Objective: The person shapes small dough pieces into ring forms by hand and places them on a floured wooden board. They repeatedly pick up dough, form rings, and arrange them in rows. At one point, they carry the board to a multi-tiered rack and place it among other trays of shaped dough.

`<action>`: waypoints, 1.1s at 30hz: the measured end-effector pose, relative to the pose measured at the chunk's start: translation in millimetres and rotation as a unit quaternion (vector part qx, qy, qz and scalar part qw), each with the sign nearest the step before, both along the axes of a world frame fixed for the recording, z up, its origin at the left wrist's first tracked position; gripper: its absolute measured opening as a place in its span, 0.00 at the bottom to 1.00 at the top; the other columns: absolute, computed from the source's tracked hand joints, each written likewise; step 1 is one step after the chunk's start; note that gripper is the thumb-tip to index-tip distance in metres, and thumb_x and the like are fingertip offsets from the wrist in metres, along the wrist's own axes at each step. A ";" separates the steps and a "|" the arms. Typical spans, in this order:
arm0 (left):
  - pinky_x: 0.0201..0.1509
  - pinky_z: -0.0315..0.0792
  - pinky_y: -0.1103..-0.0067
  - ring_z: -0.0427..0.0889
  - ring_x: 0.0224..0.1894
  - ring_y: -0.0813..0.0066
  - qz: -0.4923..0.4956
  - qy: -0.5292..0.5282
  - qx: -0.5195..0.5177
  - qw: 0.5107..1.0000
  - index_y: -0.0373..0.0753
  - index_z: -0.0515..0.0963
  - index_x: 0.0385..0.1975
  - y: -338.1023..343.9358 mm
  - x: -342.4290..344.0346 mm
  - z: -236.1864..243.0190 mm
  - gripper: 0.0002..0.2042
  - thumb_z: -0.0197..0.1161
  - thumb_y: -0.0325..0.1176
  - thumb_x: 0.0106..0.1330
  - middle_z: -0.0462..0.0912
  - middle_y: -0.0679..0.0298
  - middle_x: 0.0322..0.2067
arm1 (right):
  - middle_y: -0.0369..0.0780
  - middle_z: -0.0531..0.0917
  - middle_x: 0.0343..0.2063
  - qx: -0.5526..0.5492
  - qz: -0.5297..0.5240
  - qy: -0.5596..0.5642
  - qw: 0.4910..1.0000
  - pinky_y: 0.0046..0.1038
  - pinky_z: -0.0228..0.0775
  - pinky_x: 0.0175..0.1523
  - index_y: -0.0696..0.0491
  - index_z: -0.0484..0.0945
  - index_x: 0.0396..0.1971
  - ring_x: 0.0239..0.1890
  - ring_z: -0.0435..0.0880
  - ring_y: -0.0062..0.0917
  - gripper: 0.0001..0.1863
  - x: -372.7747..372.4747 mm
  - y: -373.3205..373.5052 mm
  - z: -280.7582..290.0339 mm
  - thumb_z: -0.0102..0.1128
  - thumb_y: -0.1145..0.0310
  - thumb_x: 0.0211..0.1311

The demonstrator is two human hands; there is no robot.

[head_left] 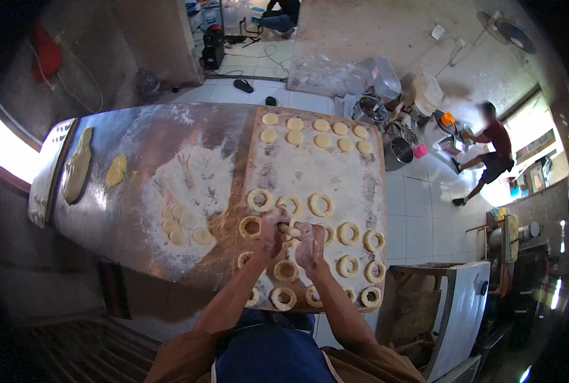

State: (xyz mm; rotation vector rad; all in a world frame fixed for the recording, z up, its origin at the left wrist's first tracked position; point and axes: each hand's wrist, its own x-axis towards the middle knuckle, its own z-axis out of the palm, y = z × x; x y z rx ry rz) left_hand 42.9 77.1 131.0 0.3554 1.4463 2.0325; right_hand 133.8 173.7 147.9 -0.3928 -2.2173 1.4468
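My left hand and my right hand meet over a floured wooden board, both with fingers curled in. Between the fingertips is a small pale piece of dough; the fingers partly cover it, and a dark spot beside it is too small to make out. Flour whitens both hands. Dough rings lie in rough rows around and beneath them. At the board's far end sit two rows of flat dough rounds without holes.
Left of the board, a metal tabletop carries scattered flour, overlapping dough rounds, a yellow lump and a long dough slab. Pots stand on the floor at right, near another person. A pale cabinet is at near right.
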 end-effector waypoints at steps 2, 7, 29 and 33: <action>0.35 0.69 0.75 0.74 0.26 0.72 0.062 -0.328 0.096 0.938 0.38 0.74 0.28 21.3 6.1 1.5 0.06 0.55 0.32 0.65 0.76 0.68 0.25 | 0.41 0.75 0.17 -0.021 -0.034 0.032 0.999 0.29 0.64 0.27 0.61 0.78 0.25 0.21 0.72 0.22 0.26 6.8 9.1 17.4 0.42 0.52 0.66; 0.33 0.69 0.79 0.72 0.25 0.76 0.056 0.183 -0.020 0.981 0.38 0.73 0.32 75.1 19.0 -10.5 0.07 0.50 0.33 0.68 0.74 0.67 0.25 | 0.42 0.70 0.13 0.127 -0.041 -0.016 0.991 0.35 0.60 0.22 0.56 0.72 0.18 0.15 0.69 0.39 0.06 24.7 65.7 -4.4 0.59 0.71 0.38; 0.56 0.58 0.52 0.73 0.49 0.55 -0.104 0.536 -0.397 0.738 0.40 0.75 0.42 172.0 -14.5 26.1 0.17 0.62 0.41 0.56 0.78 0.55 0.42 | 0.50 0.77 0.42 0.307 -0.148 -0.168 0.925 0.45 0.63 0.52 0.58 0.73 0.47 0.46 0.73 0.46 0.19 65.6 164.5 15.5 0.60 0.72 0.53; 0.58 0.62 0.55 0.73 0.50 0.53 -0.111 0.520 -0.377 0.759 0.41 0.79 0.36 173.7 -23.7 -4.5 0.19 0.65 0.48 0.51 0.78 0.58 0.41 | 0.50 0.78 0.38 0.371 -0.069 -0.246 0.893 0.43 0.64 0.49 0.55 0.76 0.43 0.42 0.74 0.45 0.17 43.3 169.7 2.0 0.59 0.71 0.50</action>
